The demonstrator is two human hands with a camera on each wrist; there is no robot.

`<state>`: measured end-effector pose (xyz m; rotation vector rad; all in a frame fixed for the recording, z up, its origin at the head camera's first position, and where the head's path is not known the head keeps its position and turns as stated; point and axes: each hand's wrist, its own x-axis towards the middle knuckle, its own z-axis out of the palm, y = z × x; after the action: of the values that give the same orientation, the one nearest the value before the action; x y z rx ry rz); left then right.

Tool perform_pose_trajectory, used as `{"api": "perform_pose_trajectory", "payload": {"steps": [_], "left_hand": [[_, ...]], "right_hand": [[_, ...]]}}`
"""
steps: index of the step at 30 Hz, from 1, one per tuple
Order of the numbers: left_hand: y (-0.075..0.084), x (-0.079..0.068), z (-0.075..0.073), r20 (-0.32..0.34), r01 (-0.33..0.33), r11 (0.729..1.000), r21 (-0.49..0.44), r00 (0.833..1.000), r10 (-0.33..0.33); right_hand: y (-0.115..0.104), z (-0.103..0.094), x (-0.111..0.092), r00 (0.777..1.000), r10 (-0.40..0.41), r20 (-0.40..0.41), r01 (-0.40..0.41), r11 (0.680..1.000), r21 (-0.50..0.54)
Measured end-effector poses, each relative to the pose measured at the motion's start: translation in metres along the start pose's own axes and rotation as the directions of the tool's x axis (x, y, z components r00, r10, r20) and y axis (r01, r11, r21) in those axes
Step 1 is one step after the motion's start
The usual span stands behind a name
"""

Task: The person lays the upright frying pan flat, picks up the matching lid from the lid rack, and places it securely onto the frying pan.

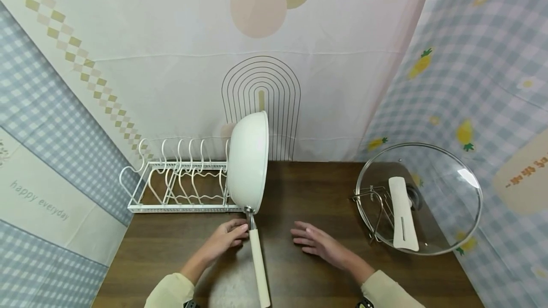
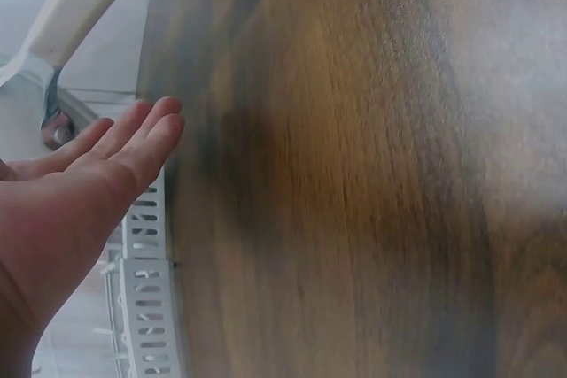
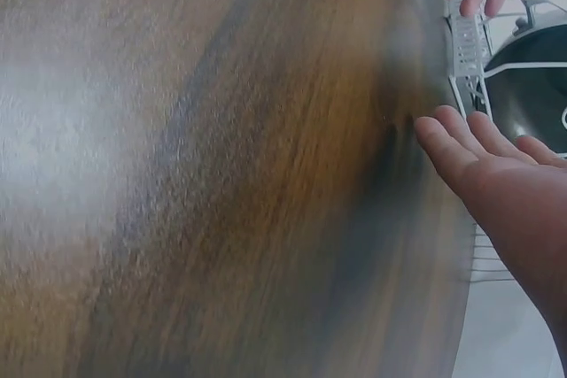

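Note:
A white frying pan stands on its edge at the right end of a white wire rack, its long cream handle pointing toward the person. Beside the handle's metal neck is the left hand, its fingertips close to it in the head view. The left wrist view shows that hand with fingers extended and nothing in its grasp. To the right of the handle, the right hand hovers over the table with fingers spread. The pan's dark inside shows beyond the right fingers.
At the right, a glass lid with a white grip leans in a small metal wire stand. Everything rests on a dark wooden table. Patterned cloths enclose the back and both sides.

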<state>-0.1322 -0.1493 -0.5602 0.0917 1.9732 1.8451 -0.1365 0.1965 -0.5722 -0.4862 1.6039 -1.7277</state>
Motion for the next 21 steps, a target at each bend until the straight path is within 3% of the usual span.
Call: {"api": "perform_pose_trajectory", "payload": {"steps": [11,21], "left_hand": [[-0.003,0.006,0.007,0.077,0.023,0.976,-0.214,0.997,-0.007],[-0.001,0.008,0.013,0.107,0.033,0.957,-0.288,0.994,-0.002]], "right_hand": [[0.004,0.006,0.004,0.999,0.022,0.050,-0.026,0.997,0.073],[0.007,0.009,0.005,0.995,0.059,0.085,-0.068,0.991,0.111]]}}
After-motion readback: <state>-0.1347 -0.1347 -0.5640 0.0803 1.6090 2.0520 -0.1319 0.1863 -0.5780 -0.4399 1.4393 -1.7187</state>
